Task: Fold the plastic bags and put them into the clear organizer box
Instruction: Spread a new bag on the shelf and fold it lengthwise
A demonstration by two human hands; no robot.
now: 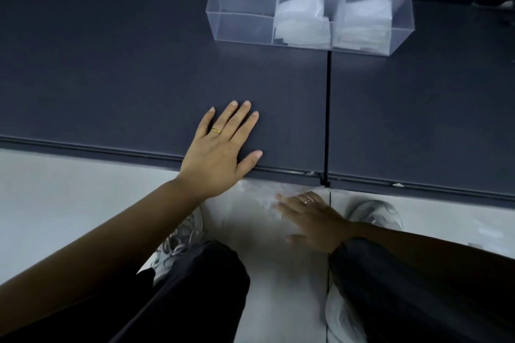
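A: Where are the hands?

B: The left hand point(223, 153) lies flat, palm down, on the near edge of the dark table point(125, 78). Its fingers are straight and slightly spread, and it holds nothing. A gold ring point(216, 130) sits on one finger.

A: And the other?

B: The right hand point(312, 220) is lower, below the table's edge and above the pale floor point(55, 198). Its fingers are stretched out and apart, reaching toward a crumpled plastic bag point(262, 195) that hangs or lies just under the table edge. The fingertips are at the bag, but the blur means I cannot tell whether they grip it. This hand wears a thin ring too.

A: Where is the box?

B: The clear organizer box point(242, 22) stands at the far side of the table, well apart from both hands. It has three compartments in a row.

A: Anything in it?

B: The middle compartment holds a stack of folded bags point(302, 22), white and translucent. The right compartment holds another stack point(362, 22). The left compartment looks bare.

A: What else shows?

B: A narrow dark seam point(328, 108) runs across the table from the box toward the near edge, as if two tabletops meet there. Below, the person's legs in dark trousers point(195, 287) and pale sneakers point(178, 245) stand on the floor, one foot on either side of the right hand.
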